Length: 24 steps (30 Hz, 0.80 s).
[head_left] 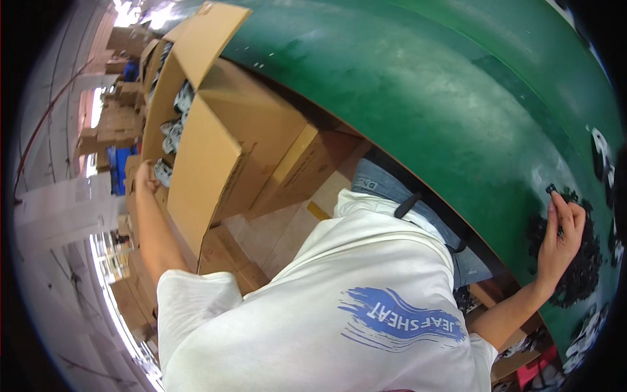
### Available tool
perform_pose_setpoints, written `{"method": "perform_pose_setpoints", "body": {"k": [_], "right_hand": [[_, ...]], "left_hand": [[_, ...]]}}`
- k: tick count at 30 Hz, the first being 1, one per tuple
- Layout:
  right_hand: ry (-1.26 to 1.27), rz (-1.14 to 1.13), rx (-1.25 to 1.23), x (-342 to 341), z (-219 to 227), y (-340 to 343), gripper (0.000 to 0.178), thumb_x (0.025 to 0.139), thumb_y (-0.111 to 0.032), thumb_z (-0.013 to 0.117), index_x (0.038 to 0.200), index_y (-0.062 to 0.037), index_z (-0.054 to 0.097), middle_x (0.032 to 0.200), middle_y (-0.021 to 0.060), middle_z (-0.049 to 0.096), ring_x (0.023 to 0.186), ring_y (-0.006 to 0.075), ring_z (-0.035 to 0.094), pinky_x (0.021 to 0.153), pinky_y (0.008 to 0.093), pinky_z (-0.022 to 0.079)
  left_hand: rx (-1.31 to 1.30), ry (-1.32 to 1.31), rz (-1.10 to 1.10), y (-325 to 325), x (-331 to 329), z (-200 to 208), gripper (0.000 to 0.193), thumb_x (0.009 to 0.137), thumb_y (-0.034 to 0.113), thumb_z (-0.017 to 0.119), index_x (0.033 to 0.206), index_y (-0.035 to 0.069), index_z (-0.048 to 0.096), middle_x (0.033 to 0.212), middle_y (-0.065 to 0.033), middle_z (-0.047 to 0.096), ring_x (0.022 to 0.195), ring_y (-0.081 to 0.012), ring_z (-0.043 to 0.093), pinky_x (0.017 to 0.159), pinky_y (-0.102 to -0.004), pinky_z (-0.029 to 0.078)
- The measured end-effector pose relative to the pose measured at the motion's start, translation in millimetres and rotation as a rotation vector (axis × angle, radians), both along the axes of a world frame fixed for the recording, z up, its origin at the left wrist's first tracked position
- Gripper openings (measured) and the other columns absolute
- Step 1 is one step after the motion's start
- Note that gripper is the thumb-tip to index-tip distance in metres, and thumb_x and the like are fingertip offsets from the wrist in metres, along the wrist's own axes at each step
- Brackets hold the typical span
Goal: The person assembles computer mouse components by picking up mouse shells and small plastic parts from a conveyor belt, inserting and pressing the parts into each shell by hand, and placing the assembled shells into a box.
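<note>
My left hand is at the near end of an open cardboard box, its fingers curled round a white-and-black moulded part. Several similar parts lie in a row inside the box, partly hidden by its raised flap. My right hand is over the green table at the right, thumb and fingertips pinching a small black piece. Beneath and around that hand spreads a heap of small black pieces. Their exact kind is too small to make out.
The green tabletop runs along my front, its edge close to my waist. White-and-black parts lie at its far right. More closed cartons stand under the table edge, and stacked boxes fill the left background.
</note>
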State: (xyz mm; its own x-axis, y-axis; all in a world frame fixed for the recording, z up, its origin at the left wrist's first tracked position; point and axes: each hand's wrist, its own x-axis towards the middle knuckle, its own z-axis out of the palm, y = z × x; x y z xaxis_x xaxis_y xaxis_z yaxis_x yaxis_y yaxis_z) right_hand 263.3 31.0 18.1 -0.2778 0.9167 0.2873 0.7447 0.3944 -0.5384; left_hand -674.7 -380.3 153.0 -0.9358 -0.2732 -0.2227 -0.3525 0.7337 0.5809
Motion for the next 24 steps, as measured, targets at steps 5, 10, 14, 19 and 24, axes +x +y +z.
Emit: {"method": "perform_pose_setpoints", "body": {"k": [5, 10, 14, 19, 24], "right_hand": [[0.153, -0.03, 0.026, -18.7, -5.8, -1.4, 0.023, 0.091, 0.0, 0.078, 0.112, -0.0087, 0.081, 0.091, 0.0077, 0.064, 0.077, 0.0195, 0.062, 0.067, 0.0305, 0.051], [0.104, -0.133, 0.151, -24.9, 3.5, -16.6, 0.023, 0.087, -0.003, 0.081, 0.109, -0.0121, 0.081, 0.095, 0.0066, 0.067, 0.076, 0.0231, 0.068, 0.067, 0.0348, 0.056], [0.118, -0.251, 0.189, -7.4, -1.0, -33.4, 0.025, 0.085, -0.001, 0.081, 0.107, -0.0114, 0.08, 0.098, 0.0069, 0.067, 0.077, 0.0231, 0.069, 0.068, 0.0347, 0.057], [0.096, -0.281, 0.27, 1.7, -7.1, -48.6, 0.019, 0.086, -0.002, 0.08, 0.103, -0.0097, 0.078, 0.097, 0.0052, 0.07, 0.078, 0.0253, 0.069, 0.069, 0.0367, 0.056], [-0.005, -0.278, 0.219, -4.2, -4.0, -57.2, 0.017, 0.087, -0.006, 0.08, 0.103, -0.0102, 0.076, 0.094, 0.0041, 0.071, 0.082, 0.0252, 0.068, 0.076, 0.0385, 0.053]], "left_hand": [[0.144, 0.655, -0.864, 146.0, -36.1, 104.0, 0.032, 0.105, 0.022, 0.067, 0.134, 0.01, 0.066, 0.092, 0.0025, 0.066, 0.07, -0.0085, 0.057, 0.06, -0.0266, 0.05], [0.428, 0.537, -1.57, 443.4, 293.0, 6.1, 0.049, 0.109, 0.02, 0.057, 0.155, 0.003, 0.052, 0.157, -0.0135, 0.054, 0.146, -0.0245, 0.049, 0.122, -0.0388, 0.037], [0.482, 0.234, -2.28, 554.7, 525.7, -40.5, 0.047, 0.108, 0.019, 0.059, 0.152, 0.006, 0.055, 0.145, -0.0131, 0.063, 0.138, -0.0254, 0.057, 0.118, -0.0391, 0.043], [0.722, 0.109, -2.63, 626.8, 747.1, -109.7, 0.053, 0.105, 0.02, 0.063, 0.155, 0.011, 0.051, 0.146, -0.0149, 0.062, 0.136, -0.0283, 0.059, 0.116, -0.041, 0.045], [0.345, 0.782, -2.772, 683.3, 845.7, -174.4, 0.092, 0.091, 0.031, 0.07, 0.168, 0.009, 0.025, 0.171, -0.0217, 0.03, 0.155, -0.0461, 0.033, 0.126, -0.0519, 0.034]]}}
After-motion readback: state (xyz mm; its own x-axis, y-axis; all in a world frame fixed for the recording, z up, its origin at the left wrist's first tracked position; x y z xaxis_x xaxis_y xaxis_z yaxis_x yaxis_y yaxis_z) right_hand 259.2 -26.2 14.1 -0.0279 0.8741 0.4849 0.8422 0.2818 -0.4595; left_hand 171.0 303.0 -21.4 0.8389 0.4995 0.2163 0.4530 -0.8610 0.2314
